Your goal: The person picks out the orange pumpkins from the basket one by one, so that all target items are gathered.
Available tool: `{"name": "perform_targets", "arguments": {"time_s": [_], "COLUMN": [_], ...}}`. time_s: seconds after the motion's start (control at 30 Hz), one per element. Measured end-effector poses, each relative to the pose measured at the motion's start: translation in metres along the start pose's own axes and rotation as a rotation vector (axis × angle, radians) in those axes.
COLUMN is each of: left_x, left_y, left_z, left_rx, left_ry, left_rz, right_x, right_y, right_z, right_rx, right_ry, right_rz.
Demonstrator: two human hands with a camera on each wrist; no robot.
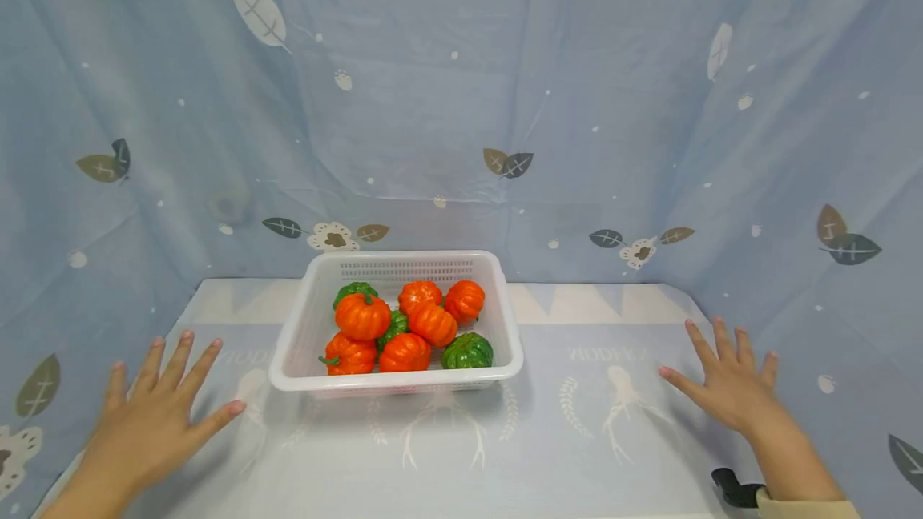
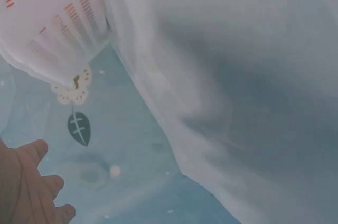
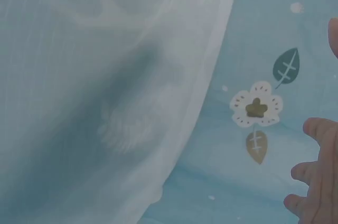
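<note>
white basket [image 1: 397, 380] set on tabletop [image 1: 537, 431], orange and green pumpkins [image 1: 433, 323] held inside, left grip [image 1: 150, 423] and right grip [image 1: 735, 391] spread wide

You are facing a blue curtain [image 1: 404, 46] that is hanging beyond the worktop's [image 1: 534, 471] far edge and wrapping past its left and right edges. Flowers [image 1: 334, 237], leaves [image 1: 258, 10] and small pale dots are patterning the fabric, and loose folds are running down it. Along the worktop's far edge a white band [image 1: 613, 304] is stretching; nearer you, white antler prints [image 1: 622, 407] are showing on pale blue. Soft light is falling across both.
</note>
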State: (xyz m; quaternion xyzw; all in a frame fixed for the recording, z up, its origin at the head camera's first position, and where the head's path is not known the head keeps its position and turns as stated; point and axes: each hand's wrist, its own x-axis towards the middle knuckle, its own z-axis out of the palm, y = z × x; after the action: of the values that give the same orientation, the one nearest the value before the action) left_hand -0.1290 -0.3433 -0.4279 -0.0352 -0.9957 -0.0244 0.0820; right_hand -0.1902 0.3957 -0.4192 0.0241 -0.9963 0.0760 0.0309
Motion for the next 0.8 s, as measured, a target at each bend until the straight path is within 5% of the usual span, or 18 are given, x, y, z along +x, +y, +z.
{"name": "perform_targets", "arguments": {"time_s": [0.8], "left_x": [0.009], "left_y": [0.047], "left_z": [-0.008], "left_rx": [-0.077], "left_ry": [0.092], "left_rz": [0.106], "right_x": [0.012], "right_y": [-0.061], "right_z": [0.011], "right_rx": [0.103], "right_ry": [0.200], "right_rz": [-0.201]}}
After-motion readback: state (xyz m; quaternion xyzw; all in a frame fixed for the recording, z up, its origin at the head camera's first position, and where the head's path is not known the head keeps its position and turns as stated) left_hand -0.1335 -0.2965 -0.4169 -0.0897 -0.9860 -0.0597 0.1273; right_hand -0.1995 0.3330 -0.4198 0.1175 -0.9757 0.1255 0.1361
